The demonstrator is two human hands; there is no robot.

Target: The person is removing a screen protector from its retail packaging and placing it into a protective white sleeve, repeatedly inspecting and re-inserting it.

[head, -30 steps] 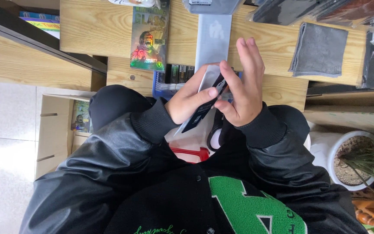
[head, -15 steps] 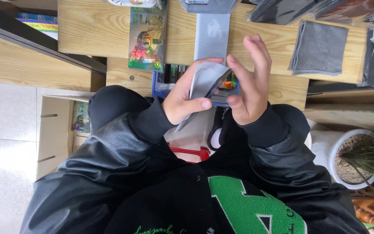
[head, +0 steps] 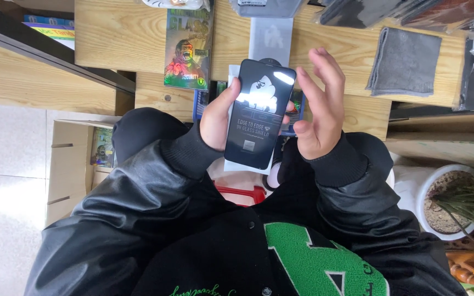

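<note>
Left hand (head: 219, 118) grips black screen protector (head: 259, 112).

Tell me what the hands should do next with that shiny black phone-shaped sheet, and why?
Probably the right hand should close on the black glass sheet's free edge. Only the left hand grips it now, by one side, above the lap, while the right hand is open beside it, touching it only with the thumb. A second grip would likely steady it.

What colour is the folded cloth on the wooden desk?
Dark grey, plain; the cloth shows best in the head view, on the desk.
</note>
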